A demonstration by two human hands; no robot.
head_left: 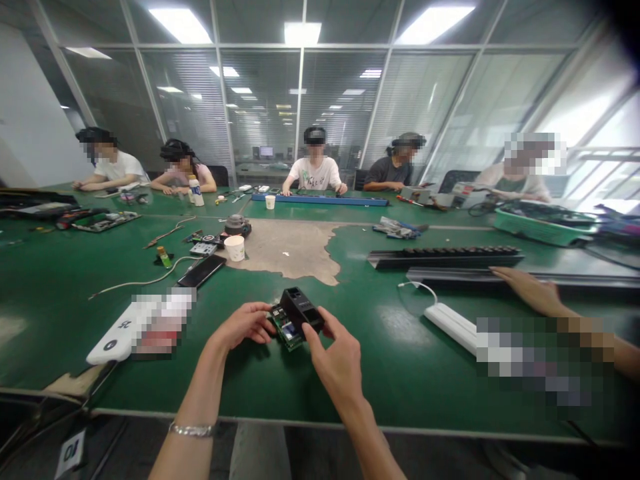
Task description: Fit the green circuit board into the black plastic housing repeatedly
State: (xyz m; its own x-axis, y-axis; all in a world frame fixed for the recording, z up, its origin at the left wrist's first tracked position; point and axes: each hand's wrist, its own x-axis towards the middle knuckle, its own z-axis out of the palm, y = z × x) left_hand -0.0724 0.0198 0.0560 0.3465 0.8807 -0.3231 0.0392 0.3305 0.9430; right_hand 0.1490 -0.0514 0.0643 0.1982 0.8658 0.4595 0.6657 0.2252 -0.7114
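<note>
My right hand [336,350] is closed on a black plastic housing [301,308], thumb and fingers at its lower right end. The housing is tilted and has openings in its upper face. Against its left side, partly covered by it, is a green circuit board [291,335] with components on it. The curled fingers of my left hand [249,323] are at the board's left edge and look closed on it. Both pieces are held over the near part of the green table [380,380]. Whether board and housing are joined cannot be seen.
A white power bank [117,327], a black phone [201,272] and a paper cup [235,248] stand left. To the right are black metal rails [445,257], a white power strip [453,327] and another person's hand [533,291]. Several people sit opposite.
</note>
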